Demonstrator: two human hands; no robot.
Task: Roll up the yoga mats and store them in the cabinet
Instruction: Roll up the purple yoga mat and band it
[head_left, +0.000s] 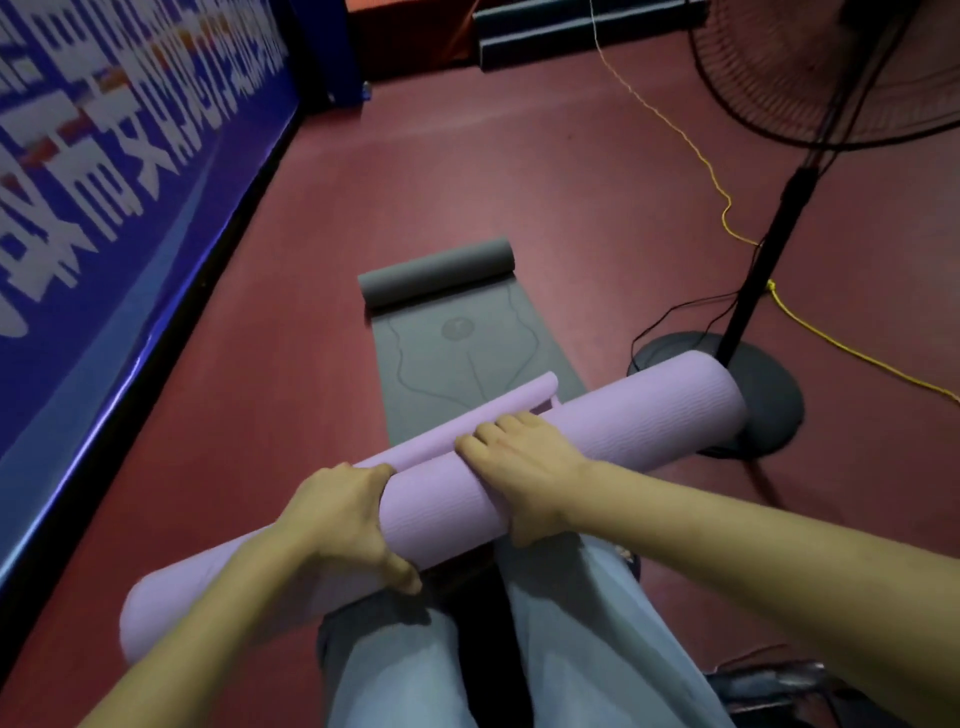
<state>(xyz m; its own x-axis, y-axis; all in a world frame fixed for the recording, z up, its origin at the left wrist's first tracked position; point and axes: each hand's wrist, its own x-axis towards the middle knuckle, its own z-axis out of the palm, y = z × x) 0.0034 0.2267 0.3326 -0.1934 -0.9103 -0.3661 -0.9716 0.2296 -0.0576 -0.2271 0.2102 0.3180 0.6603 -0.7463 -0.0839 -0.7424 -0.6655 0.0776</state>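
Pink foam mat (597, 415), nearly rolled, lies across lap. Left hand (343, 519) and right hand (524, 467) curl over roll's middle, gripping. Looks light, soft, springy; loose flap may unwind, so hold mid-roll. Grey mat (457, 343) ahead, half unrolled.

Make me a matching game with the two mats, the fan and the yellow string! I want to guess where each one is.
Things:
1. pink rolled foam yoga mat
2. grey half-unrolled yoga mat
3. black standing fan
4. thin yellow cord

Places:
A. trailing across the red floor
B. flat on the floor ahead, far end rolled
C. held across the lap by both hands
D. upright at the right

Pairs: 1-C, 2-B, 3-D, 4-A
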